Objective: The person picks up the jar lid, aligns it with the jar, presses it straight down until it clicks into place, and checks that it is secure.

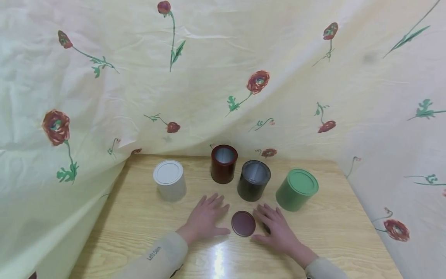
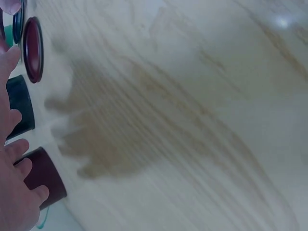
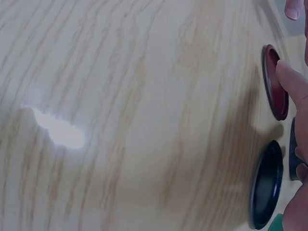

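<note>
A dark red round lid (image 1: 243, 223) lies on the table between the two hands. My left hand (image 1: 204, 217) is to its left, fingers spread and gripping nothing. On the other side, my right hand (image 1: 277, 229) is held with fingers extended above a black round lid (image 3: 267, 185), mostly hidden by it in the head view. Beyond the hands stand an open dark red canister (image 1: 223, 171) and an open black canister (image 1: 251, 190), both without lids. I cannot tell whether the right fingers touch the black lid.
A white canister (image 1: 170, 188) with its lid on stands at the left. To the right is a green canister (image 1: 292, 195), also lidded. The wooden table (image 1: 139, 217) meets a flower-patterned cloth (image 1: 209, 97) hanging behind and at both sides.
</note>
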Available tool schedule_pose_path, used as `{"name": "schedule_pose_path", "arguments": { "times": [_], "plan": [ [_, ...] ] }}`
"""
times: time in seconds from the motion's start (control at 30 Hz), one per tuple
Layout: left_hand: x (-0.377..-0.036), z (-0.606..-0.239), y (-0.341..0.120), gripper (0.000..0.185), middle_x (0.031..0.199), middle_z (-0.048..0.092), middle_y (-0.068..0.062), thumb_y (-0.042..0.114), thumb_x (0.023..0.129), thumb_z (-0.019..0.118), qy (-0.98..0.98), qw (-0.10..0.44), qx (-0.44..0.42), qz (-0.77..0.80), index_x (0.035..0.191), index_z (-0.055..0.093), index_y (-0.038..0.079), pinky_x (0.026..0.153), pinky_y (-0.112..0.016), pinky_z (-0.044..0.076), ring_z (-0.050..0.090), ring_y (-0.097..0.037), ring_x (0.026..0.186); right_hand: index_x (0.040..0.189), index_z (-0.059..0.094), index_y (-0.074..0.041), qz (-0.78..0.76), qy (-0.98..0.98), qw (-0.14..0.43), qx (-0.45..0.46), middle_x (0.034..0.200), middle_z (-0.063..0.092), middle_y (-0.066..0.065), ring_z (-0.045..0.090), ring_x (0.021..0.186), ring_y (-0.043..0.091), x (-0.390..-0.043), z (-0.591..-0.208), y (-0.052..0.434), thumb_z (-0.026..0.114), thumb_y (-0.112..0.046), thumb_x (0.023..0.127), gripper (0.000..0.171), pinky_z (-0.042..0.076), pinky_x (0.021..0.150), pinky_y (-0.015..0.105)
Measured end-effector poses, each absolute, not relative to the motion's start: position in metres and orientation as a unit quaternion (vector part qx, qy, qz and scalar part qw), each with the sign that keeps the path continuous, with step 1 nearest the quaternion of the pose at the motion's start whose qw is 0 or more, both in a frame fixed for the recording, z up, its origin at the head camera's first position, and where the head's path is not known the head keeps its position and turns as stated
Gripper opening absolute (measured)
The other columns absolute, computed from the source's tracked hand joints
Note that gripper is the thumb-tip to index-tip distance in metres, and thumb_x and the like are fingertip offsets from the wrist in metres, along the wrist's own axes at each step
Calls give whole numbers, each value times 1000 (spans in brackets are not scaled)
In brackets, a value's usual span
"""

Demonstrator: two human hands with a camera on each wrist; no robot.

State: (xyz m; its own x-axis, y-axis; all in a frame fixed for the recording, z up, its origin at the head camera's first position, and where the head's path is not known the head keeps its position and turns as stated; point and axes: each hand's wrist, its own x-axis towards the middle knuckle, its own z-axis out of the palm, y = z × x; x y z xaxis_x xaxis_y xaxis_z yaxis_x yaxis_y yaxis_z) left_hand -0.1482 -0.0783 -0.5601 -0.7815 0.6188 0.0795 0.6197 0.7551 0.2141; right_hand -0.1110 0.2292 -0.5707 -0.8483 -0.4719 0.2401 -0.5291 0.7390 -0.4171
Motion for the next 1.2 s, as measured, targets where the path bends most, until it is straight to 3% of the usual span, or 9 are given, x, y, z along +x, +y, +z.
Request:
{"name": "schedule_pose_path", "arguments": {
  "times": [0.33, 0.6, 0.87, 1.2],
  "plan": [
    [-138, -576, -65, 82, 169, 42, -10, 69, 88, 66, -944, -40, -294, -142, 157, 57, 24, 130, -60, 23, 30, -33, 161, 144, 66, -3, 226, -942, 43, 246, 154, 56, 24, 46, 146, 52, -109, -585, 232, 90, -48, 82, 80, 26, 118, 79],
    [-137, -587, -58, 85, 168, 43, -9, 74, 87, 68, -948, -12, -292, -124, 155, 59, 24, 128, -60, 26, 33, -33, 160, 142, 68, -4, 218, -942, 55, 250, 154, 57, 23, 46, 146, 51, -112, -590, 232, 90, -48, 82, 78, 29, 117, 79],
    [-133, -593, -53, 82, 169, 43, -9, 70, 86, 72, -950, -20, -281, -132, 153, 61, 24, 129, -59, 25, 31, -33, 160, 138, 72, -6, 218, -937, 90, 259, 154, 57, 22, 46, 146, 51, -113, -597, 230, 92, -47, 80, 74, 28, 114, 82],
    [-132, -597, -46, 73, 165, 49, -9, 67, 87, 75, -947, 16, -283, -153, 144, 70, 21, 127, -59, 30, 36, -34, 158, 136, 73, -6, 237, -926, 99, 276, 155, 56, 24, 45, 145, 54, -116, -600, 226, 91, -45, 80, 71, 28, 111, 84]
  ]
}}
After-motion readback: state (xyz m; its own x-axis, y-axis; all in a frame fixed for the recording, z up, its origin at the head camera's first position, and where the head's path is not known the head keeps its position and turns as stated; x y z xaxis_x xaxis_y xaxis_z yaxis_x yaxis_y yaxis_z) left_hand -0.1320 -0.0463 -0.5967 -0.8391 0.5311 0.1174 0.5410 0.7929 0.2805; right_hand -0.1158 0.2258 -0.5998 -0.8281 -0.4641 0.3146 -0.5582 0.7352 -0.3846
